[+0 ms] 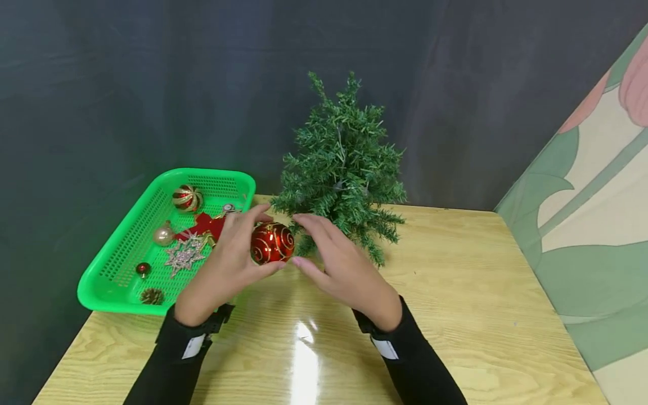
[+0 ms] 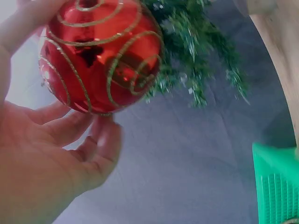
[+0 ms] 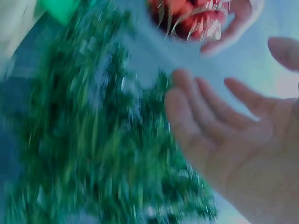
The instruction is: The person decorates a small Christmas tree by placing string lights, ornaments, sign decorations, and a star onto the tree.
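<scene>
My left hand (image 1: 229, 254) grips a shiny red bauble (image 1: 273, 244) with gold glitter swirls, thumb on one side and fingers on the other. In the left wrist view the bauble (image 2: 103, 56) fills the space between thumb and fingers. Just to its right is my right hand (image 1: 340, 264), fingers and thumb spread apart, holding nothing. The right wrist view shows a gap between the right fingers (image 3: 201, 107) and the bauble (image 3: 191, 16). Behind both hands stands a small green artificial Christmas tree (image 1: 349, 163) with no ornaments visible on it.
A green plastic basket (image 1: 108, 275) sits at the left. Inside lie a striped bauble (image 1: 187, 198), a pearly bauble (image 1: 164, 234), a silver snowflake (image 1: 185, 254), a red bow (image 1: 202, 223), a small red ball (image 1: 143, 269) and a pinecone (image 1: 152, 296). A dark curtain (image 1: 152, 84) hangs behind the wooden table (image 1: 455, 315).
</scene>
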A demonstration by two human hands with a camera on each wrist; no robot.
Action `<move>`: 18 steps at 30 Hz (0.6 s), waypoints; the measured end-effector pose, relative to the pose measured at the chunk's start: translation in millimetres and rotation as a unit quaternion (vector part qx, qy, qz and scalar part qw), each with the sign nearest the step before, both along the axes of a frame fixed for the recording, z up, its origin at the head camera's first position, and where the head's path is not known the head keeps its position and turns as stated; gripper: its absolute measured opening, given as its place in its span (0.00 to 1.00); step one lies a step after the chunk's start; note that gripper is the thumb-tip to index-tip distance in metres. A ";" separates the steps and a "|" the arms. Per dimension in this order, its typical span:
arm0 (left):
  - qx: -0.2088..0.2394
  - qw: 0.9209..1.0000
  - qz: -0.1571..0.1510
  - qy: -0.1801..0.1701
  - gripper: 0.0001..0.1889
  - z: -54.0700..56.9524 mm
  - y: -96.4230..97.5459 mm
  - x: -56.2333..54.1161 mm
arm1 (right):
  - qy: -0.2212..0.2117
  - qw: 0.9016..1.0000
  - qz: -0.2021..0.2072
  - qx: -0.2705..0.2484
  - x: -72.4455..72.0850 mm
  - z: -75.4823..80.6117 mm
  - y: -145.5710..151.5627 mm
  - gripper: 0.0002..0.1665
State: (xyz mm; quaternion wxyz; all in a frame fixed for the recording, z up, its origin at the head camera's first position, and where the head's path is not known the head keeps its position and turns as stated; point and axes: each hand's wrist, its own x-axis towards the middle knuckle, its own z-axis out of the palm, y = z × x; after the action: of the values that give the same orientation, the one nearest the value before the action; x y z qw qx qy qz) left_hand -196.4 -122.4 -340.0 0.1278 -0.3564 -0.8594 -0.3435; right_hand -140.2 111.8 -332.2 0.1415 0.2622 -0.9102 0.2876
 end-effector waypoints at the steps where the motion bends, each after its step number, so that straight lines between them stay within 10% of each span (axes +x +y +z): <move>1: 0.003 1.000 -0.002 0.011 0.55 -1.2 3.4 1.6 | -0.010 1.000 -0.005 -0.015 -3.5 -0.1 -5.3 0.36; 5: 0.004 0.997 -0.013 0.076 0.57 -5.8 18.0 4.8 | -0.028 0.997 -0.041 -0.059 -13.2 -0.7 -18.7 0.28; 13: -0.008 0.980 -0.014 0.198 0.65 -7.2 29.5 5.5 | 0.166 0.976 -0.120 -0.075 -21.8 -3.5 -32.9 0.11; 18: -0.023 0.971 -0.025 0.237 0.63 -9.3 35.1 5.5 | 0.189 0.970 -0.121 -0.090 -20.3 -1.2 -32.5 0.02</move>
State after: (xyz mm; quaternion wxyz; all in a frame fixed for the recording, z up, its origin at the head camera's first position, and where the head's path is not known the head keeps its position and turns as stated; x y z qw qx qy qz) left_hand -190.9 -87.3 -349.3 0.3114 -0.4519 -0.8029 -0.2328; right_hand -160.5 79.2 -333.4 0.3680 0.1861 -0.8622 0.2941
